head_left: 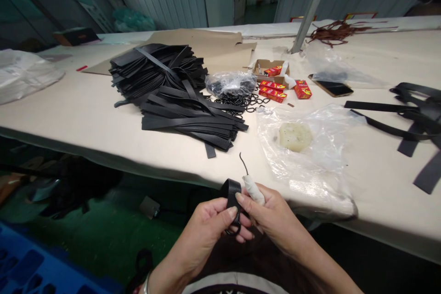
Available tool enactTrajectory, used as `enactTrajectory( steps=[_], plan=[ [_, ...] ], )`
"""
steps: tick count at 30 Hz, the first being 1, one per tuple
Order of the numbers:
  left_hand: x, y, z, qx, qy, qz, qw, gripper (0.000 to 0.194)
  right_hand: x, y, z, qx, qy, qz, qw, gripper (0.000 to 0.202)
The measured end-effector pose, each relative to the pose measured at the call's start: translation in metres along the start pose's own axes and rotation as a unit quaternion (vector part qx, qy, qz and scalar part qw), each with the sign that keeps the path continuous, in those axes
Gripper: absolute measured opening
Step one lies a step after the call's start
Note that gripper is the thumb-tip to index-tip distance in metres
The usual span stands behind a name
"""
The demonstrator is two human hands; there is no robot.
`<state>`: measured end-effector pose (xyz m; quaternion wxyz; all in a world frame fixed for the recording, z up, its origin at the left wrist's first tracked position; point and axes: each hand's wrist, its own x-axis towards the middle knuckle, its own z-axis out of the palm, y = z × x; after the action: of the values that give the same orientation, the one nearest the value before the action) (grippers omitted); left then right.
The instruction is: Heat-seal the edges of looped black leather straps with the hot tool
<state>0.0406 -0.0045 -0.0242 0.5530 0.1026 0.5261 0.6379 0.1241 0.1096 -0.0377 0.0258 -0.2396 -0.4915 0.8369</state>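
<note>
Near the table's front edge my left hand (211, 221) pinches a black strap (233, 193) that is bent into a loop. A dark ring (233, 229) shows at the strap's lower end, partly hidden by fingers. My right hand (263, 209) also touches the strap with its thumb, and holds a small tool with a white-wrapped handle (254, 189). The tool's thin, curved dark tip (243, 163) points up and away from me.
Piles of black straps (189, 117) lie on the table (86, 124), beside black metal rings (234, 101), red boxes (272, 94) and a phone (332, 86). A yellowish lump (295, 137) rests on clear plastic. More straps (409, 119) lie at right.
</note>
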Motion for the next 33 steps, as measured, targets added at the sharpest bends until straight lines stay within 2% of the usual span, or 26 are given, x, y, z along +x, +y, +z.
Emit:
enactTrajectory(
  steps=[6,8,9,11,13,14,17,19,20,23,25,27,33],
  plan=[
    [0.003,-0.004,0.003,-0.006,-0.006,0.003,1.000,0.020,0.000,0.002,-0.002,-0.031,0.000,-0.025,0.999,0.033],
    [0.004,-0.006,0.003,0.009,0.002,0.012,1.000,0.022,-0.001,0.005,-0.003,-0.083,0.019,-0.054,0.995,0.031],
    [0.005,-0.006,0.003,0.017,0.007,0.018,1.000,0.022,-0.002,0.007,-0.004,-0.133,0.048,-0.085,0.986,0.027],
    [0.006,-0.007,0.002,0.032,0.013,0.028,0.999,0.021,-0.004,0.012,-0.007,-0.258,0.116,-0.169,0.944,0.015],
    [0.006,-0.007,0.003,0.040,0.012,0.036,0.998,0.020,-0.007,0.015,-0.010,-0.351,0.146,-0.251,0.890,0.006],
    [0.006,-0.008,0.003,0.042,0.008,0.041,0.998,0.019,-0.008,0.017,-0.011,-0.371,0.140,-0.279,0.875,0.010],
    [0.005,-0.010,0.003,0.052,0.003,0.064,0.997,0.016,-0.011,0.018,-0.014,-0.391,0.102,-0.321,0.856,0.018],
    [0.003,-0.012,0.001,0.065,0.013,0.083,0.994,0.013,-0.014,0.017,-0.014,-0.426,0.098,-0.370,0.820,0.016],
    [0.002,-0.013,0.001,0.073,0.017,0.088,0.993,0.012,-0.016,0.016,-0.014,-0.457,0.098,-0.407,0.785,0.015],
    [-0.001,-0.015,-0.002,0.102,0.021,0.082,0.991,0.018,-0.023,0.014,-0.016,-0.567,0.094,-0.521,0.631,0.019],
    [-0.003,-0.016,-0.003,0.124,0.031,0.083,0.988,0.019,-0.028,0.011,-0.017,-0.617,0.077,-0.553,0.555,0.022],
    [-0.004,-0.017,-0.003,0.141,0.041,0.088,0.985,0.019,-0.031,0.006,-0.019,-0.636,0.052,-0.563,0.525,0.025],
    [-0.002,-0.023,-0.003,0.122,0.034,0.074,0.989,0.015,-0.033,-0.007,-0.021,-0.626,0.017,-0.596,0.503,0.025]
  ],
)
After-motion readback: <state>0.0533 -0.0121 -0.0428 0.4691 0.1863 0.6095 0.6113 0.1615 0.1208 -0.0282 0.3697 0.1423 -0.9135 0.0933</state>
